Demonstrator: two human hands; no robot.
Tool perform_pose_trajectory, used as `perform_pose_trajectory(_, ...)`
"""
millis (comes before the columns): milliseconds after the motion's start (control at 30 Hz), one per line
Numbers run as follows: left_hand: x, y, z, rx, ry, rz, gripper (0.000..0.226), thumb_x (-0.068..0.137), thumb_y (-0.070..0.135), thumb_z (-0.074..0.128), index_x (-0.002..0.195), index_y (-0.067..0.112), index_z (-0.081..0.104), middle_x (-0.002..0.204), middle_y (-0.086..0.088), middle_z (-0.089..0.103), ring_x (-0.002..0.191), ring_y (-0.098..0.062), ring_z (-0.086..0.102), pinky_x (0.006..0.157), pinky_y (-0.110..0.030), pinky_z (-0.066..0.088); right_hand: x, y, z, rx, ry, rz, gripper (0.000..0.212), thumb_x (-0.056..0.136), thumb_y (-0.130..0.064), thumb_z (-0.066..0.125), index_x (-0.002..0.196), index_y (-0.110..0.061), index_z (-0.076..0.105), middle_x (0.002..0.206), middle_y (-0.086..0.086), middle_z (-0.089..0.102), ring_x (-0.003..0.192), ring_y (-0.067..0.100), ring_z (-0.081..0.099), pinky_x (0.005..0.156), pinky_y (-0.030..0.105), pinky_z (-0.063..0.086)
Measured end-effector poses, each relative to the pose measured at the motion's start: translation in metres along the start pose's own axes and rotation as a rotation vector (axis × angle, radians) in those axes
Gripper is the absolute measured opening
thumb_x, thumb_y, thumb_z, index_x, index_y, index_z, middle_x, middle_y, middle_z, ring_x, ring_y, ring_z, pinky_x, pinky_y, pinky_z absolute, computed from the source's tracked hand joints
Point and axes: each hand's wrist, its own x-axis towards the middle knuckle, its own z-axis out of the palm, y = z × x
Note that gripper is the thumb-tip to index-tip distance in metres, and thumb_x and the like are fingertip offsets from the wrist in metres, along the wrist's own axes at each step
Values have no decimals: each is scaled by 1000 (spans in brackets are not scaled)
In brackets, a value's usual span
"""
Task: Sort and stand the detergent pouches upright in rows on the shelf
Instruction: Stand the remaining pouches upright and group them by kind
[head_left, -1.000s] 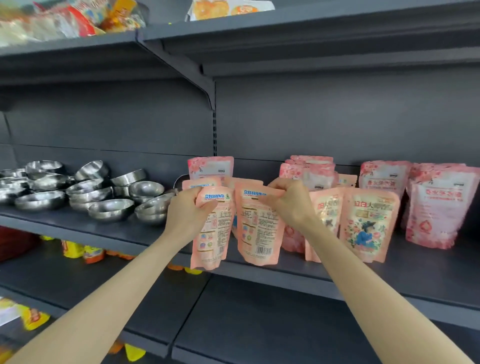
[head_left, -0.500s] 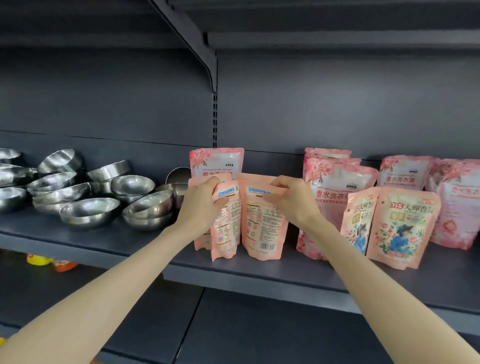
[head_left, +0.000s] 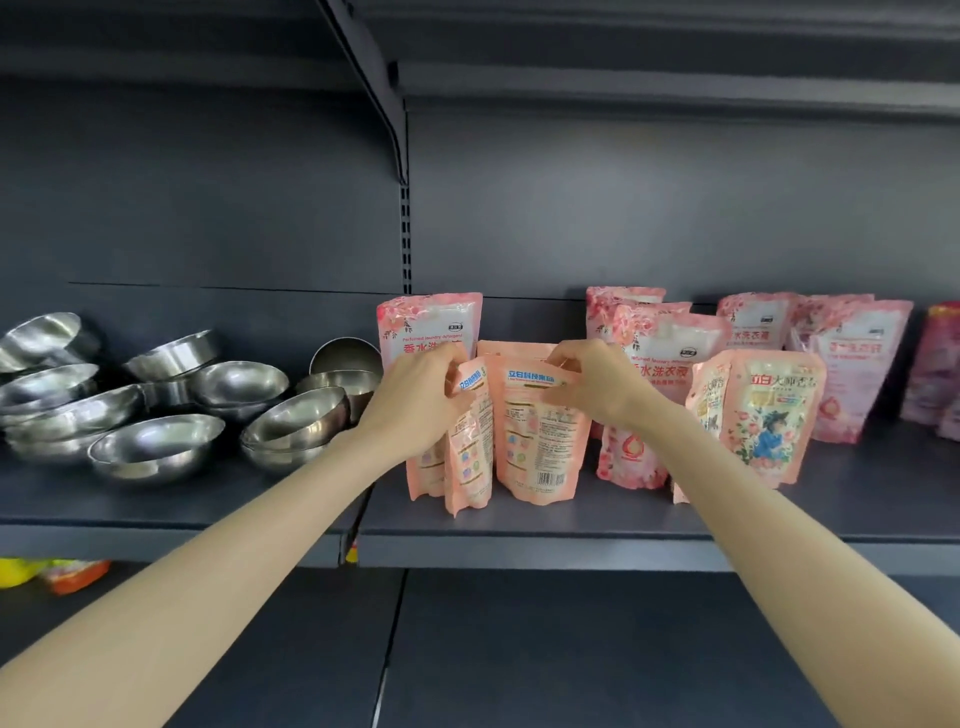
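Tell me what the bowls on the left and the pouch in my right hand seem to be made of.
Bowls: likely stainless steel, polished; they mirror the light with bright highlights. Pouch: probably thin flexible plastic film, slightly glossy print; it creases where the right hand pinches its top.

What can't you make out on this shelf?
Head view only:
- Tall back pouch: lower half hidden by left hand and the side-on pouch it grips.
- Barcode pouch, pinched by right hand: print too small.
- Far-right pouches: cut by frame edge.
- Packets below: mostly hidden by shelf.
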Motion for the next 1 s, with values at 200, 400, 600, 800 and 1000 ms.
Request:
perform_pose_trajectory(200,19,-4,-23,11,21,97,35,84,46,63,106,19,65,108,6,66,93,-11,62,82,-36,52,16,-16,-18,-110,-5,-39,32,84,-25,68,114,-15,62,112,6,64,97,22,61,83,32,51)
perform_pose_trajectory(400,57,-25,-40,33,28,85,27,84,36,67,105,20,65,106,5,65,94,-13,61,85,-40,52,55,-36,-25,-153,-7,-135,36,86,-25,67,118,-9,62,120,7,63,107,23,58,89,30,46)
perform_pose_trajectory(600,102,-66,-38,159,-24,6,51,82,33,70,127,17,52,127,-1,53,117,-20,50,98,-39,42,118,-41,-4,-163,-88,-230,48,86,-28,68,128,-9,53,132,8,57,113,25,54,87,26,40)
perform_pose_trajectory(800,124,-98,-26,20,-152,-125,24,77,28,76,93,19,61,86,9,57,83,-12,53,71,-24,42,167,-41,15,-127,-271,-259,62,84,-30,71,136,-10,45,136,8,52,121,25,51,95,28,40)
perform_pose_trajectory(1000,133,-109,-17,-125,-18,-82,27,75,17,78,64,2,59,56,-5,50,54,-13,43,56,-23,34,189,-46,28,-78,-359,-290,23,79,-27,76,89,-8,68,81,2,63,70,13,53,63,24,40)
